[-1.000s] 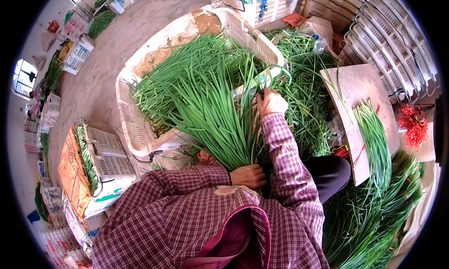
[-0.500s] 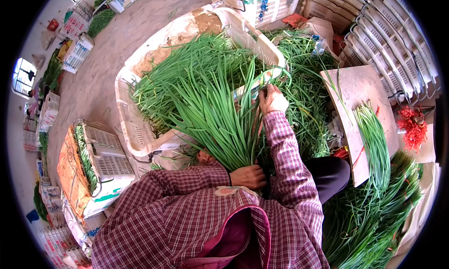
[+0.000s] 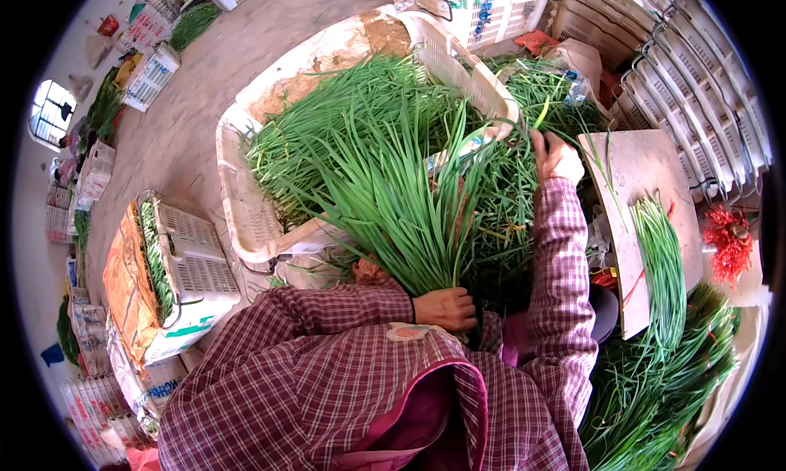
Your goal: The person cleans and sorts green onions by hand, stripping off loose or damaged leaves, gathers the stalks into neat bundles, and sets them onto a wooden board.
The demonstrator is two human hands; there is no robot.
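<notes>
My left hand (image 3: pixel 446 310) is closed around the lower ends of a bunch of garlic chives (image 3: pixel 397 201), whose long green leaves fan up and to the left. To the right, my right hand (image 3: pixel 559 157) is held out over a heap of loose chive leaves (image 3: pixel 512 205), its thumb and fingers pinched together. A yellowish-green chive leaf (image 3: pixel 542 112) sticks up from those fingertips. Behind the bunch, a pale plastic crate (image 3: pixel 246 225) holds many more chives (image 3: pixel 352 115).
On the right, a tied chive bundle (image 3: pixel 661 266) lies on a tilted board (image 3: pixel 634 156), above more bundles (image 3: pixel 655 389). Red ties (image 3: pixel 727 242) hang beside it. Stacked crates (image 3: pixel 696 94) stand at upper right. A filled crate (image 3: pixel 192 266) with an orange cover stands left.
My right hand has moved right, away from the bunch, with a leaf now showing at its fingertips. My left hand keeps its hold on the chives. The view has shifted slightly.
</notes>
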